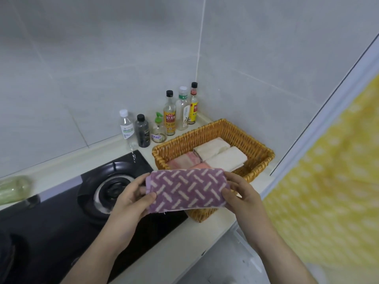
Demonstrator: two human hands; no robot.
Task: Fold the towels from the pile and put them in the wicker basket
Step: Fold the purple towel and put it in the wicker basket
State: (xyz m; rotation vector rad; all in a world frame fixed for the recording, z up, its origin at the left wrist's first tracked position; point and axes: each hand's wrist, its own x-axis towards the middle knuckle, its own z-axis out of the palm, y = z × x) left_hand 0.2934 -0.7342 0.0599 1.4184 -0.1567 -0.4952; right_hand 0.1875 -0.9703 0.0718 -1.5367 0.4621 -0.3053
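Note:
I hold a folded purple towel [187, 190] with a white dash pattern in the air, just in front of the wicker basket [257, 149]. My left hand [133, 196] grips its left end and my right hand [239, 191] grips its right end. The basket stands on the counter in the corner. Inside it lie two folded cream towels [224, 156] and folded pink towels [184, 161]. The purple towel hides the basket's near rim. No pile of unfolded towels is in view.
A black gas stove [88, 203] with a burner fills the counter to the left. Several bottles [170, 113] stand along the tiled wall behind the basket. A yellow dotted curtain [332, 179] hangs at the right. A green object [13, 188] lies far left.

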